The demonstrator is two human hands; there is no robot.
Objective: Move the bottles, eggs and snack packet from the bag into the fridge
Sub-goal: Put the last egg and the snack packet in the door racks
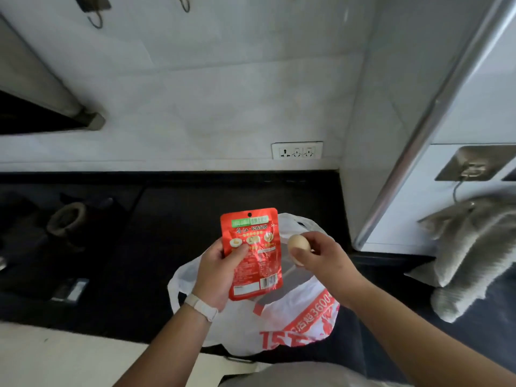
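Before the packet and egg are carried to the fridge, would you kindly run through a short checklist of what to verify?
1. Left hand grips the snack packet firmly: ok.
2. Right hand holds the egg securely in its fingertips: ok.
3. Egg uncracked: cannot tell.
4. Both items lifted clear of the bag: ok.
5. Bag emptied of bottles and other eggs: cannot tell.
6. Fridge door open: cannot tell.

A home kitchen: a gas hob [67, 219] set in a black tabletop [237, 191], tiled wall with sockets [297, 150], hanging hooks [96, 19]
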